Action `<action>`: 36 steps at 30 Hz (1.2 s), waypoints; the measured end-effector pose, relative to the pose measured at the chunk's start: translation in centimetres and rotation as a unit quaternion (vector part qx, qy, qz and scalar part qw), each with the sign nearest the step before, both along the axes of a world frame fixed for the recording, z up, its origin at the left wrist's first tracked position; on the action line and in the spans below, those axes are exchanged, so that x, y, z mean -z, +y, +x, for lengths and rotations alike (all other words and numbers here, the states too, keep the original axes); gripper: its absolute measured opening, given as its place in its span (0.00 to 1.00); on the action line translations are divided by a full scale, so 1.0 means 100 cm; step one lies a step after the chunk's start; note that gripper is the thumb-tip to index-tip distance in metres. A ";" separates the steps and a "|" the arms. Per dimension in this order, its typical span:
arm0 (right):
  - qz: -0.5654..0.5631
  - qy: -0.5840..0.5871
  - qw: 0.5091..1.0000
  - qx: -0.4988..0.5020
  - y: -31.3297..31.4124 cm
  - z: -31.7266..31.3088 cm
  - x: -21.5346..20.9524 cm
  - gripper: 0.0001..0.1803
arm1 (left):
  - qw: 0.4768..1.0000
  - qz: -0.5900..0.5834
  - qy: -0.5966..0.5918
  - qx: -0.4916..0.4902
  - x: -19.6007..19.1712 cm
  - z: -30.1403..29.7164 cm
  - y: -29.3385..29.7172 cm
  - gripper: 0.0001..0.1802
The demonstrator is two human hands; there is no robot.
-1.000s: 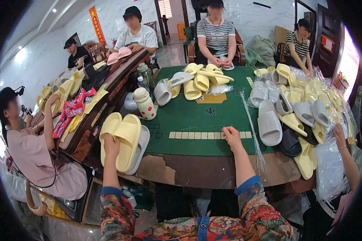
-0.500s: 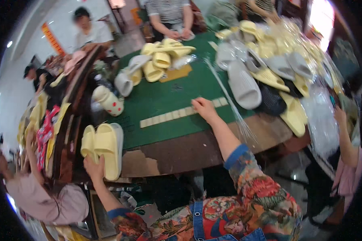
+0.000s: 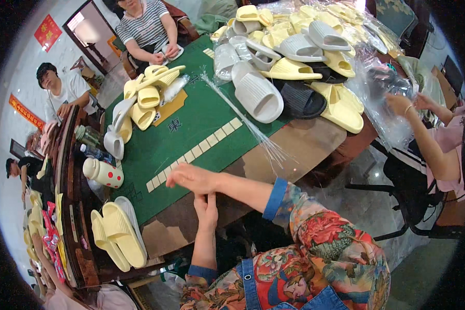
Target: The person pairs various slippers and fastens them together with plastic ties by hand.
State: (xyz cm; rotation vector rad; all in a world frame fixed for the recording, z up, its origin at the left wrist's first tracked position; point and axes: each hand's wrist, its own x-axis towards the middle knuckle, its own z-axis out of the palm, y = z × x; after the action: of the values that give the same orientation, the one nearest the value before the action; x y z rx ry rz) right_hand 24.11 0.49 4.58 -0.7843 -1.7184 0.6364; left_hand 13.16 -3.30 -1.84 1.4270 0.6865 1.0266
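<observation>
The right hand (image 3: 194,178) is resting flat with fingers released beside the row of small cream tiles (image 3: 194,153) in the middle of the frame, on the green surface (image 3: 191,129). The left hand (image 3: 207,205) is lying open just below, holding nothing. The tiles are looking hard, smooth and light, probably easy to pinch by their sides. Soft yellow slippers (image 3: 116,236) are lying at lower left.
</observation>
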 end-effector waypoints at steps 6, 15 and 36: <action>-0.110 -0.043 0.989 -0.085 -0.003 -0.001 -0.002 0.20 | 0.999 -0.021 -0.025 -0.031 0.003 -0.007 0.007 0.15; -0.099 0.016 0.950 0.294 -0.028 0.127 -0.060 0.16 | 0.982 -0.010 -0.049 -0.184 -0.037 -0.069 0.032 0.12; 0.034 0.142 0.742 0.654 -0.031 0.270 -0.056 0.19 | 0.953 0.113 0.157 -0.235 -0.016 -0.104 0.038 0.14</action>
State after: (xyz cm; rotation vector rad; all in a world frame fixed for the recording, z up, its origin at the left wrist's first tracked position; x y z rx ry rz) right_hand 51.06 -2.65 10.16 -1.4791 -0.5648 -0.2982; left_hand 2.72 0.50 -0.27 1.6901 1.2141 1.2866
